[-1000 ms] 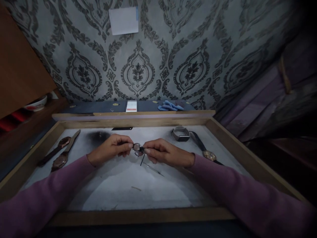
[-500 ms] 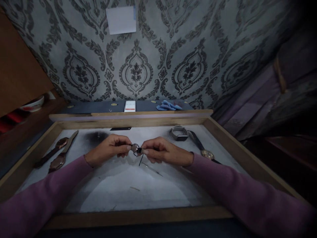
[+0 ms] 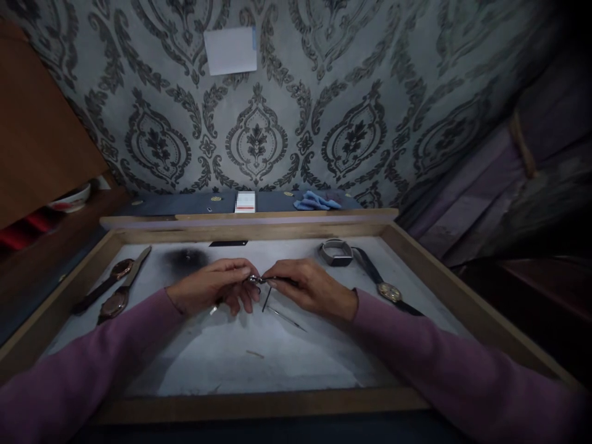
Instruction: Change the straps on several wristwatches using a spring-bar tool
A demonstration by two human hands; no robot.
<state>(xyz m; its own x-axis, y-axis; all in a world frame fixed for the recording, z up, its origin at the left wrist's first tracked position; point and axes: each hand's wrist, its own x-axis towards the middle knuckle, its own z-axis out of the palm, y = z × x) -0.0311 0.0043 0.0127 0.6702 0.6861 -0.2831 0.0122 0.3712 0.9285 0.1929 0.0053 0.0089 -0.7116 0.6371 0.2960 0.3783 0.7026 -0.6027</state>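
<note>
A: What was listed nearest?
B: One wooden-rimmed tray point(image 3: 259, 405). In it lay one short pale strip point(image 3: 254, 354), then one slim metal tool point(image 3: 289, 320).
A: Hands?
B: Two. The left hand point(image 3: 215, 285) and right hand point(image 3: 317, 287) each had a finger-and-thumb grip on one small watch point(image 3: 254, 279), held between them over the tray's middle. One thin dark strip point(image 3: 267, 299) showed below the right fingertips; whether held, I could not tell.
A: Other watches?
B: Four: two brown-toned watches point(image 3: 113, 303) at left; at right, one gold-dialled watch point(image 3: 389, 291) and, farther, one grey-banded watch point(image 3: 337, 251).
A: Beyond?
B: One flat black piece point(image 3: 229, 243); on the blue worktop point(image 3: 180, 198), one blue cloth point(image 3: 317, 201).
</note>
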